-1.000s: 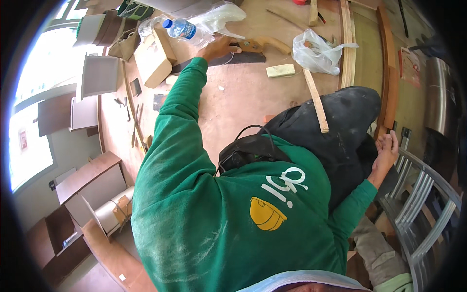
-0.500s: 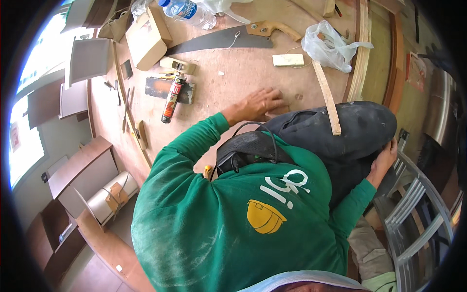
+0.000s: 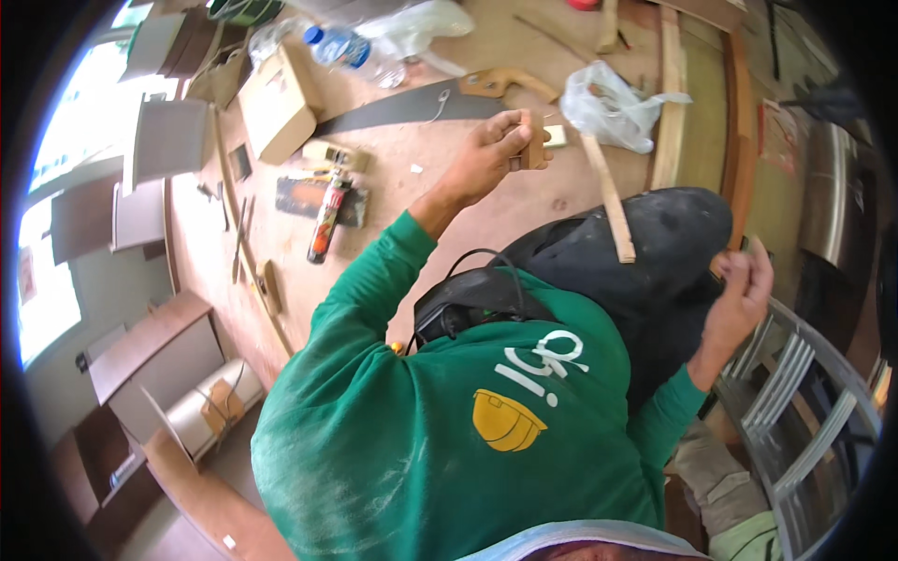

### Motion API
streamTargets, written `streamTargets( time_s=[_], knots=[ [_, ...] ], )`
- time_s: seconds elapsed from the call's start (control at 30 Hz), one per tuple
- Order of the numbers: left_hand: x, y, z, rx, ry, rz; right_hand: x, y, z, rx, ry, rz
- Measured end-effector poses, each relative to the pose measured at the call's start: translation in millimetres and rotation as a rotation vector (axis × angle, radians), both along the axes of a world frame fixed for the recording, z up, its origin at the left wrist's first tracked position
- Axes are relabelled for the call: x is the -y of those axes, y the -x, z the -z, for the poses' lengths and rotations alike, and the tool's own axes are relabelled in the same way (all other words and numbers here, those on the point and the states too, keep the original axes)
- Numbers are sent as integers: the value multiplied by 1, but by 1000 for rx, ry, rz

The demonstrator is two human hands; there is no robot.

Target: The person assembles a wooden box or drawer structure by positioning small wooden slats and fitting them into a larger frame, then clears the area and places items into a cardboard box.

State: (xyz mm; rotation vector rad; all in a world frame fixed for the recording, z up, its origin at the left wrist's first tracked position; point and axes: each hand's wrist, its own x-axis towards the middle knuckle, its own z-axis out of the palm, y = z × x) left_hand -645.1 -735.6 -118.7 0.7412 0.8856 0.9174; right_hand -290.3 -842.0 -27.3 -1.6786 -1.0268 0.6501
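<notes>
Raised above the workbench, my left hand is closed on a small brown wooden block, held upright between thumb and fingers. My right hand is in the air just right of my knee in dark trousers. Its fingers are apart, slightly blurred, and I see nothing held in them. A thin wood strip runs from the bench onto my thigh. Beyond my left hand lie a handsaw with a wooden handle and a pale block, partly hidden by the fingers.
On the bench are a sealant tube, a dark flat plate, a cardboard box, a water bottle and a plastic bag. Wooden rails run along its right. A metal ladder stands at my right.
My left hand has risen from the bench and moved away from me, now holding the wooden block. My right hand has come off the knee and turned up, fingers apart.
</notes>
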Motion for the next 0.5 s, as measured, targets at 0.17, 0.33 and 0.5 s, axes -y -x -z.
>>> streamTargets(
  time_s=[0.17,0.33,0.5],
  knots=[
    [1,-25,-17,79,-73,73,-21,50,-14,-180,32,-274],
    [25,-53,-50,-117,-255,231,-36,89,9,-232,137,-482],
    [47,-51,-72,-626,-713,271,-35,98,8,-311,226,-491]
  ],
)
